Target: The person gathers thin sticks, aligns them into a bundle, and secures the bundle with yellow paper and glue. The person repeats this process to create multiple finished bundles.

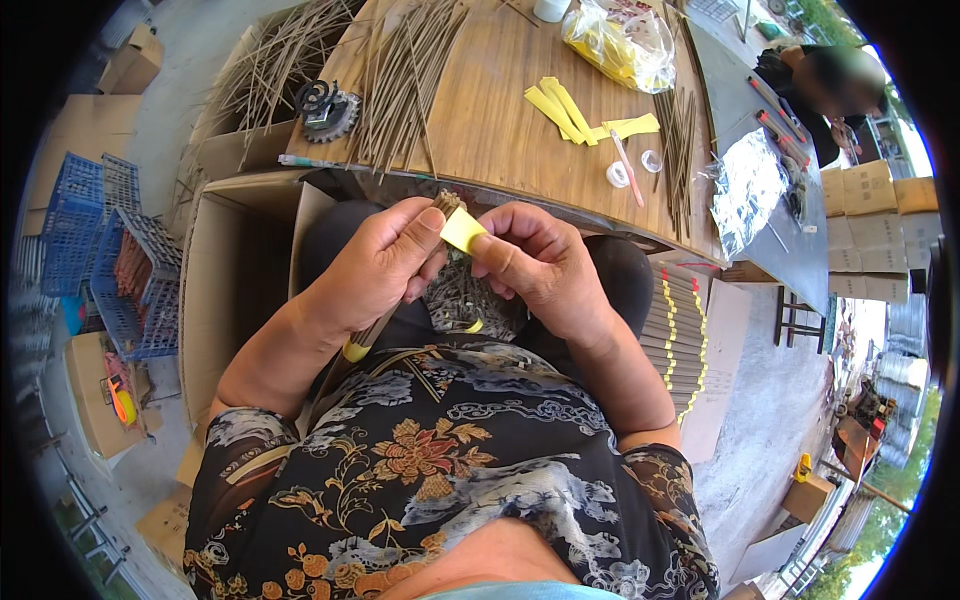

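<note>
My left hand [382,258] is closed around a bundle of thin brown incense sticks [372,330], held slanted above my lap. A yellow band circles the bundle's lower end. Near its upper end, a yellow paper strip [461,230] lies against the sticks. My right hand [540,268] pinches the free end of this strip between thumb and fingers. The left thumb presses beside the strip on the sticks. On the wooden table [500,135] ahead lie loose sticks [408,75], several yellow paper strips [562,108] and a pinkish brush-like stick [627,168] beside small white containers [618,175].
A cardboard box [235,270] stands at my left, blue crates [125,290] beyond it. Banded bundles [675,345] lie at my right. Foil-like sheet [750,190] and tools [785,140] rest on the dark table [735,100]. Another person [825,90] sits at the far right.
</note>
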`<state>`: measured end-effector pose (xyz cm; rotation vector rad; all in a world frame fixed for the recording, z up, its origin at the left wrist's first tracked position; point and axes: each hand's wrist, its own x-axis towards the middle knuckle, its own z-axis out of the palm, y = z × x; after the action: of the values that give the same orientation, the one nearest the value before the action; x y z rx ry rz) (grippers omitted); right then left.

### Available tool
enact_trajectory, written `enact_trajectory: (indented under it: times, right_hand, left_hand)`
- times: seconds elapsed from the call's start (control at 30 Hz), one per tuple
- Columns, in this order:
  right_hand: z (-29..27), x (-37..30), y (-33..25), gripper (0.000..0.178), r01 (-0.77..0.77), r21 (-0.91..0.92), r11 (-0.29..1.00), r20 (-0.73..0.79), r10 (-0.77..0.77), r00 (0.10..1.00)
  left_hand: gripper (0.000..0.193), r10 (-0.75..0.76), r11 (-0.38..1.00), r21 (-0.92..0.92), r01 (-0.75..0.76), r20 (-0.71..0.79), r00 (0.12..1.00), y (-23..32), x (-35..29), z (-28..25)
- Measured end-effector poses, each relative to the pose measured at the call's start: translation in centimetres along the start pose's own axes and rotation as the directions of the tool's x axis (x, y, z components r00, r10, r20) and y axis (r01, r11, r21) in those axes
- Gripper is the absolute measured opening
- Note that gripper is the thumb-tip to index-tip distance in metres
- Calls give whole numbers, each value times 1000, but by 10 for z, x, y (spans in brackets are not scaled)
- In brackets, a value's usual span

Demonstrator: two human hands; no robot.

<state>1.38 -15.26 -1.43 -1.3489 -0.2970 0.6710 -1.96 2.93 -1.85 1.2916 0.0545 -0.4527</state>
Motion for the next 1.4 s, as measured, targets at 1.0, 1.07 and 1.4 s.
enact_trajectory:
  times: [1.0,1.07,1.4]
  right_hand:
    - [22,-27,-9,19,139,-346,928,-234,-228,945]
    - [22,-26,-7,19,160,-316,935,-238,-241,941]
    - [17,-25,-2,19,189,-245,951,-222,-245,944]
  left_hand:
    - [37,125,991,28,-127,75,989,-4,-16,30]
    - [36,127,990,57,-130,47,991,-4,-16,34]
    - [35,119,986,118,-119,8,993,-5,-16,38]
